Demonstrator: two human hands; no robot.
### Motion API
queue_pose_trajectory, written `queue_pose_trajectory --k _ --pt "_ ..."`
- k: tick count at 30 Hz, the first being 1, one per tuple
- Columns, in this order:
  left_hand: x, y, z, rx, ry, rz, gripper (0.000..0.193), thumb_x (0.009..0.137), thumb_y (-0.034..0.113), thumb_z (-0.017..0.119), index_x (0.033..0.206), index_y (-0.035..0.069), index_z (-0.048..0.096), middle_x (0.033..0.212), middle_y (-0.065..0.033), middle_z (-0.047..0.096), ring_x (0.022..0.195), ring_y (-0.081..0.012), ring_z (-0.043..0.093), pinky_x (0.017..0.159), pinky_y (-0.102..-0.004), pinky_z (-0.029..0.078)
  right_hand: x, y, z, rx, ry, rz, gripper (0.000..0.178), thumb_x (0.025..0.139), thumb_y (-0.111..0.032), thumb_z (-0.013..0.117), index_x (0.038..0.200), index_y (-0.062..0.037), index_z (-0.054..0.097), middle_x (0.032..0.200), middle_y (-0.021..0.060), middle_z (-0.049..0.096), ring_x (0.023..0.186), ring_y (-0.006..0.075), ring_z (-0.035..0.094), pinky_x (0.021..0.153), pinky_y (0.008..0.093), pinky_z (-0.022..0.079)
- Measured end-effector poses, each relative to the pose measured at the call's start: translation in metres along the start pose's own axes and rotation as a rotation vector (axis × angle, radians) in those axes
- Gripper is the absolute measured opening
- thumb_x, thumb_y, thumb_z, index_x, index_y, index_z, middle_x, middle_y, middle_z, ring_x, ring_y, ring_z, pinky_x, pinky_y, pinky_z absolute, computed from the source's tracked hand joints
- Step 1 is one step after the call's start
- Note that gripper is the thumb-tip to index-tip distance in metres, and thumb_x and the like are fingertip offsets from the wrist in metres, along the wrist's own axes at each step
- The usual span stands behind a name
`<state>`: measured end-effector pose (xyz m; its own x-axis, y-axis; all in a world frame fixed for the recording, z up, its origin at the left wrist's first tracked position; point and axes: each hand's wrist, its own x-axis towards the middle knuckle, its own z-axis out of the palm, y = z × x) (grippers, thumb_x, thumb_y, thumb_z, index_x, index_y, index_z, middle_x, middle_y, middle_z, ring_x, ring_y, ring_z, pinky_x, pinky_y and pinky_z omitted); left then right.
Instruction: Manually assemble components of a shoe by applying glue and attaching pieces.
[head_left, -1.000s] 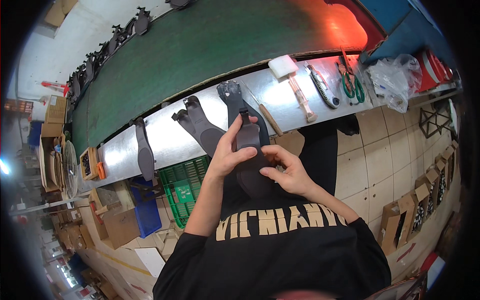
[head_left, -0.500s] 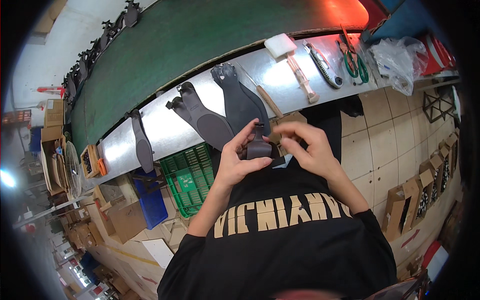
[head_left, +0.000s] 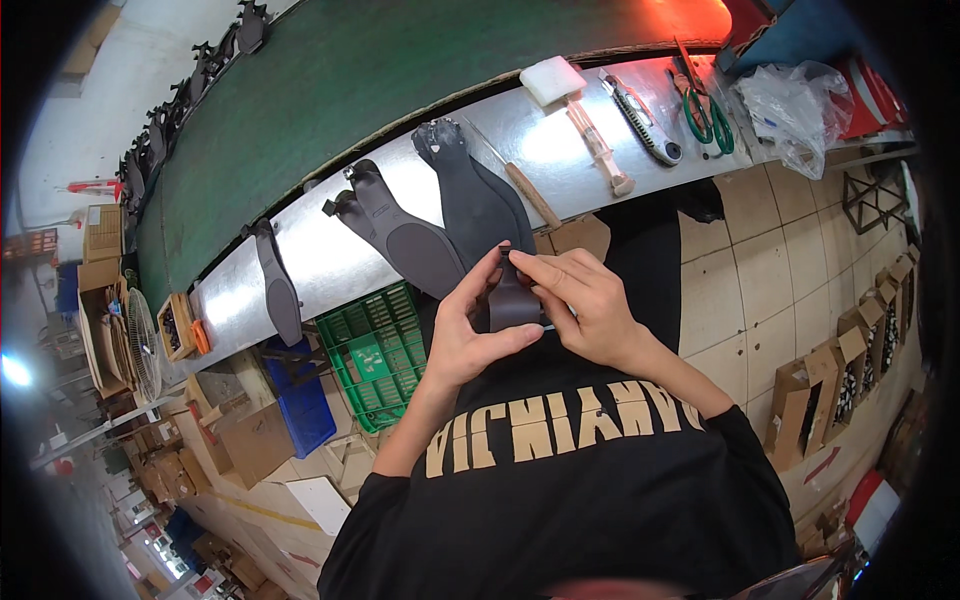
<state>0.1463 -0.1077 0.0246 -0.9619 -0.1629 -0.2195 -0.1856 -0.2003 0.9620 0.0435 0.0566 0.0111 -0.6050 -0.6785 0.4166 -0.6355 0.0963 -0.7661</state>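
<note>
There is one view only, from a wide fisheye camera worn on the person's head. It looks steeply down along the chest, so the black shirt (head_left: pixel 590 490) fills the lower part of the picture and both forearms enter from below. The left hand (head_left: pixel 470 335) and the right hand (head_left: pixel 585 305) sit near the middle, quite close to the lens. Beyond them the metal worktop (head_left: pixel 330 265) runs across the upper half as a curved band, bent by the lens, and the green belt (head_left: pixel 400 90) lies farther away behind it. The tiled floor (head_left: pixel 770 250) shows at the right, far below. The rim of the picture is dark.
</note>
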Motion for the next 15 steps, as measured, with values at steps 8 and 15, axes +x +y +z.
queue_pose_trajectory --k 8,15 --pt "-0.009 -0.001 -0.001 -0.086 0.101 -0.074 0.079 0.076 0.007 0.081 0.143 -0.009 0.042 0.131 -0.0111 0.056 0.117 -0.0169 0.056 0.102 -0.0310 0.043 -0.003 -0.001 0.007 0.152 -0.058 0.031 0.056 0.074 0.012 0.056 0.126 -0.0072 0.065 0.115 0.0149 0.069 0.098 0.0330 0.065 0.086 0.0375 0.054" --pt "-0.007 0.004 -0.004 -0.084 0.084 -0.107 0.068 0.085 0.016 0.075 0.141 -0.007 0.044 0.129 -0.0093 0.057 0.117 -0.0144 0.054 0.103 -0.0286 0.041 -0.002 -0.002 0.012 -0.042 -0.062 -0.057 0.054 0.074 0.010 0.058 0.124 -0.0083 0.066 0.116 0.0125 0.067 0.103 0.0327 0.063 0.088 0.0386 0.055"
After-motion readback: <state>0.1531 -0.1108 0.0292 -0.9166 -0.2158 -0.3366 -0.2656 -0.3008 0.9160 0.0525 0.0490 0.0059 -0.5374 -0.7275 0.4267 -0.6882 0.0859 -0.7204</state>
